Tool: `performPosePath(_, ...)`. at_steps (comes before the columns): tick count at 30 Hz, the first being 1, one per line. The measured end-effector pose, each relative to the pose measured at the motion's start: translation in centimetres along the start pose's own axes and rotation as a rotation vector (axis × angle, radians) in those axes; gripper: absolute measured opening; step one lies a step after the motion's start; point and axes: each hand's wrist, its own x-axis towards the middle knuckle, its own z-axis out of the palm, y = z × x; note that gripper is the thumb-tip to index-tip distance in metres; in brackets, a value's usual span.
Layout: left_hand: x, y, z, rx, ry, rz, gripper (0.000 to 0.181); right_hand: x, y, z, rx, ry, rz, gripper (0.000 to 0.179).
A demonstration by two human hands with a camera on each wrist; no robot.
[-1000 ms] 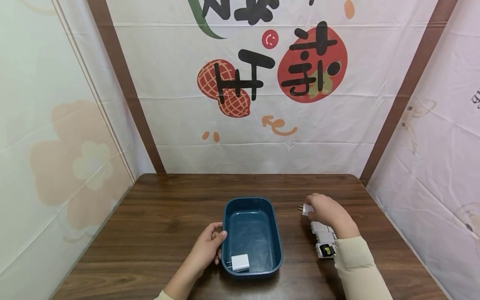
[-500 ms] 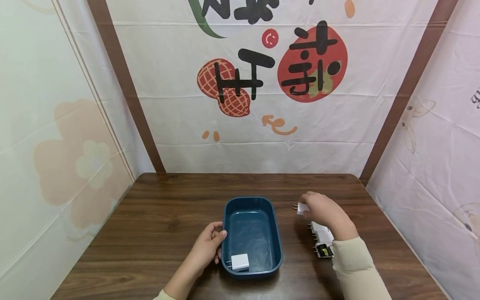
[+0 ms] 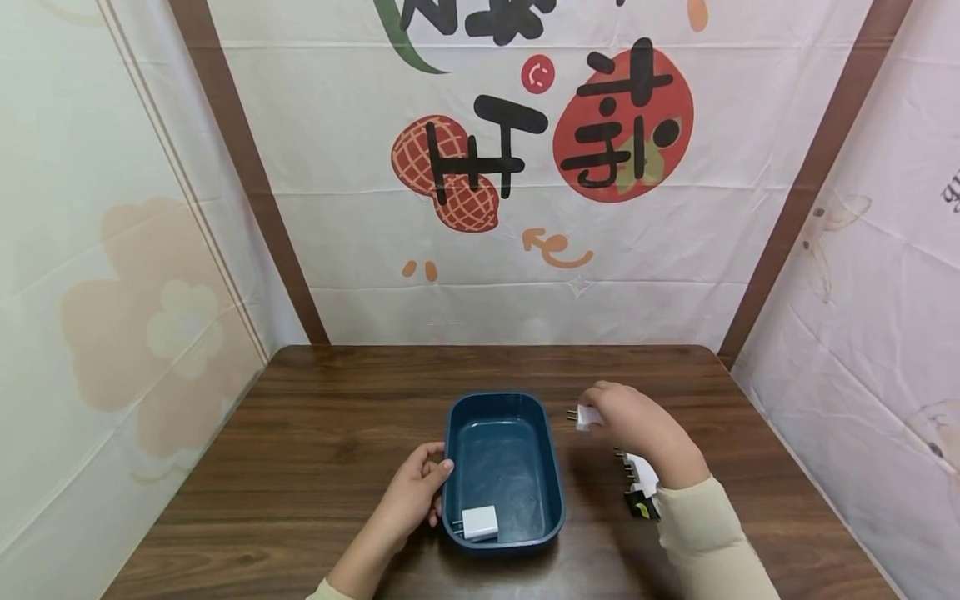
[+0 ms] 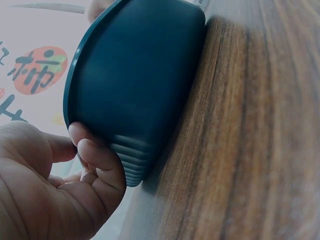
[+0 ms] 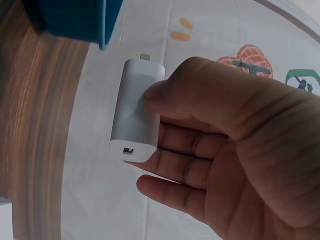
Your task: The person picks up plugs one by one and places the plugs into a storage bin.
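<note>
A dark blue rectangular box (image 3: 501, 467) stands on the table with one white charger plug (image 3: 481, 523) lying in its near left corner. My left hand (image 3: 408, 492) holds the box's left side, thumb at the rim; in the left wrist view the fingers (image 4: 102, 165) curl against the outer wall. Right of the box, above the table, my right hand (image 3: 637, 425) pinches another white charger plug (image 3: 588, 417) between thumb and fingers. Its metal prongs point left toward the box. The right wrist view shows a USB port in the end face of that charger plug (image 5: 135, 105).
Several more white charger plugs (image 3: 642, 473) lie in a row on the wooden table (image 3: 337, 417), partly hidden under the right forearm. The nearest plug carries a black and yellow label (image 3: 642, 505). A printed cloth (image 3: 360, 308) hangs behind the table.
My right hand has moved left from the row toward the box, carrying the charger plug. The left hand and the box have stayed in place.
</note>
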Motion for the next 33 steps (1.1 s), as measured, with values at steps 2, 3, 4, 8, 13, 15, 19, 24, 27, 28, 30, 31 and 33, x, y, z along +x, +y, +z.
performPosePath(2, 0.0, 0.0, -0.1, -0.003, -0.003, 0.004, 0.043, 0.1, -0.4, -0.1, 0.001, 0.001, -0.006, 0.032)
performPosePath(3, 0.1, -0.1, -0.1, -0.005, -0.004, 0.007, 0.043, 0.1, -0.5, -0.1, 0.002, 0.002, -0.01, 0.032)
performPosePath(4, 0.1, -0.1, -0.1, -0.006, -0.005, 0.009, 0.043, 0.1, -0.7, -0.1, 0.002, 0.005, -0.018, 0.032)
performPosePath(8, 0.1, -0.1, -0.1, -0.004, -0.004, 0.013, 0.043, 0.1, -1.3, -0.1, -0.003, 0.012, -0.045, 0.033)
performPosePath(13, 0.1, -0.2, -0.1, -0.002, -0.006, 0.014, 0.043, 0.2, -1.9, 0.1, -0.029, 0.025, -0.085, 0.03)
performPosePath(15, 0.1, -0.2, -0.1, -0.003, -0.007, 0.016, 0.043, 0.2, -2.1, 0.1, -0.04, 0.029, -0.101, 0.03)
performPosePath(19, 0.1, -0.2, -0.1, -0.009, -0.007, 0.022, 0.043, 0.4, -2.5, 0.2, -0.04, 0.025, -0.124, 0.031)
performPosePath(24, 0.1, -0.3, -0.1, -0.006, -0.012, 0.032, 0.044, 0.6, -3.1, 0.4, -0.037, 0.025, -0.146, 0.033)
performPosePath(27, 0.1, -0.3, -0.1, -0.007, -0.007, 0.022, 0.043, 0.6, -3.4, 0.6, -0.034, 0.031, -0.148, 0.032)
performPosePath(28, 0.1, -0.3, -0.1, -0.006, -0.006, 0.021, 0.043, 0.6, -3.5, 0.7, -0.034, 0.028, -0.146, 0.032)
performPosePath(30, 0.1, -0.3, -0.1, -0.004, -0.005, 0.02, 0.043, 0.6, -3.7, 0.8, -0.032, 0.025, -0.138, 0.031)
performPosePath(31, 0.1, -0.3, -0.1, -0.003, -0.004, 0.02, 0.043, 0.6, -3.9, 0.8, -0.028, 0.023, -0.135, 0.031)
performPosePath(33, 0.1, -0.3, -0.1, -0.001, -0.004, 0.024, 0.043, 0.7, -4.1, 0.8, -0.027, 0.018, -0.128, 0.03)
